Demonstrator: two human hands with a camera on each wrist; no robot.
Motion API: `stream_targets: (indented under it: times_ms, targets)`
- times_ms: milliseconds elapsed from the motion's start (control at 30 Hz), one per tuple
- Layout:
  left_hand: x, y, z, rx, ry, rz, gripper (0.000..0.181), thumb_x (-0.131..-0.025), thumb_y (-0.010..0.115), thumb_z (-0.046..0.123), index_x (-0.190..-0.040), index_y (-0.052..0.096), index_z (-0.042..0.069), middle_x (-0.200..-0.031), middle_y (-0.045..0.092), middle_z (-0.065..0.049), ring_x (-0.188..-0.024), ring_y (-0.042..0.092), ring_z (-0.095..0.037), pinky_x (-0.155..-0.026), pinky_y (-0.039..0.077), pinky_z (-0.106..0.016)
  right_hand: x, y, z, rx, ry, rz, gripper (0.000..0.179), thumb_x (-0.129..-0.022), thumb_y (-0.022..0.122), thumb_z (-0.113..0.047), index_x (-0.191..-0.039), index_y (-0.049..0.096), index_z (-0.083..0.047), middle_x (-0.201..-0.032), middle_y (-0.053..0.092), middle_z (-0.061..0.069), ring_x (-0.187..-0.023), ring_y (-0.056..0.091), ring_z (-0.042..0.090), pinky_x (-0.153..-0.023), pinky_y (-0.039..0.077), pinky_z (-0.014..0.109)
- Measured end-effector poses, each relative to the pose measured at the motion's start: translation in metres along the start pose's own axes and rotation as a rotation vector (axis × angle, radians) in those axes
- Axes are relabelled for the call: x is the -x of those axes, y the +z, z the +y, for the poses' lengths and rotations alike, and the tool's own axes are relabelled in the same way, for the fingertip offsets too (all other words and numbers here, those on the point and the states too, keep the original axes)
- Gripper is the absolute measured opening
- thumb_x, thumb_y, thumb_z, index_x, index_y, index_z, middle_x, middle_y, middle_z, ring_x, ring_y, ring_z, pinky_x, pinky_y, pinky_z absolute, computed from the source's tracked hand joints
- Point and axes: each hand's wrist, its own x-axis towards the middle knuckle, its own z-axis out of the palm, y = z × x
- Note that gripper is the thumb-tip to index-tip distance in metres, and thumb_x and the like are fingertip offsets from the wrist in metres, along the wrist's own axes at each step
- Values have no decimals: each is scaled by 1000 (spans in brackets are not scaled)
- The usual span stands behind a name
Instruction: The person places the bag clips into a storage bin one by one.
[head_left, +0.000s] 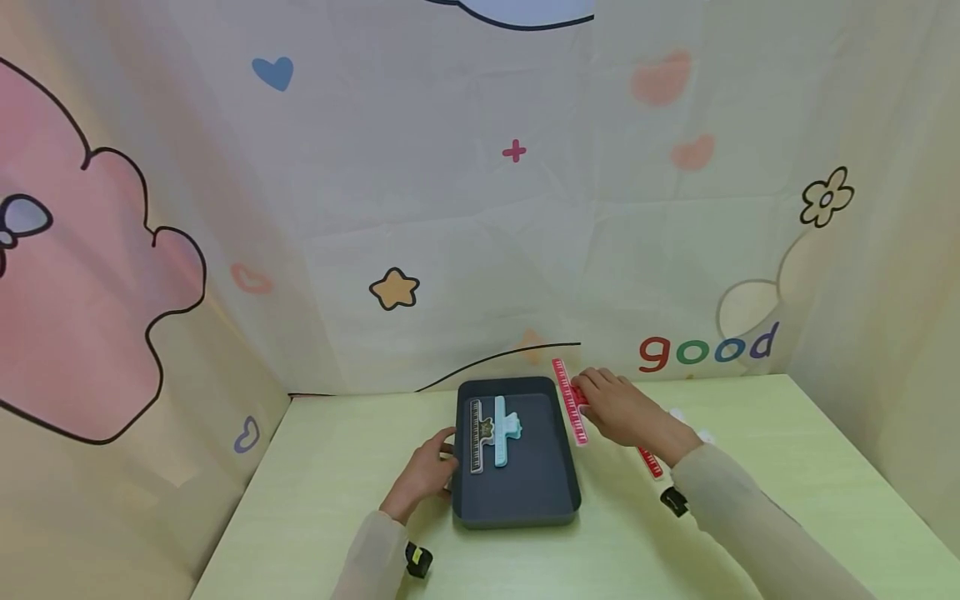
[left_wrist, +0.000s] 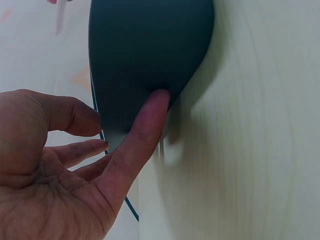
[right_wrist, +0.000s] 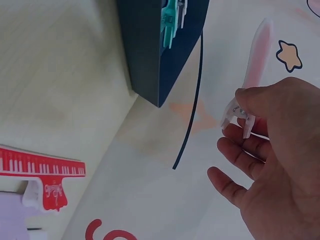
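A dark grey tray (head_left: 517, 500) stands on the table, with a black piano-key ruler clip (head_left: 476, 450) and a light blue ruler clip (head_left: 501, 442) side by side inside it. My left hand (head_left: 426, 475) rests at the tray's left side, one finger pressed straight against its outer wall in the left wrist view. Just beyond the right rim, my right hand (head_left: 615, 408) pinches a pinkish-red piano-key ruler clip (head_left: 568, 400) by its clamp, thumb against fingers. The clip is held up off the table, its long bar pointing away from the palm in the right wrist view.
Another red piano-key ruler clip (right_wrist: 40, 162) lies on the table to the right, partly behind my right forearm in the head view. Close to it is a lilac clip (right_wrist: 12, 215). A printed curtain (head_left: 480, 250) hangs behind the table's far edge.
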Motion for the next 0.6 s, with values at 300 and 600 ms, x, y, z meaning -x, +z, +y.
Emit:
stream_targets:
  times_ms: [300,600]
  targets:
    - [1,-1,0,1,5,-2,62,-93,48,4,-152,32,5,-137,50,-31,-98,66,-32,-54,61,-36,-21,-5,-13,-34,15,-33,48,-94,64,-25,-134,50,-3,-132,54,14,-124,50,32,-104,49,49]
    - [0,-1,-1,4,2,-13,61,-94,47,4,-152,32,7,-137,50,-30,-97,66,-31,-54,61,-36,-40,-2,-27,-65,35,-86,49,-95,62,-28,-137,49,-5,-136,53,13,-126,48,32,-107,47,49]
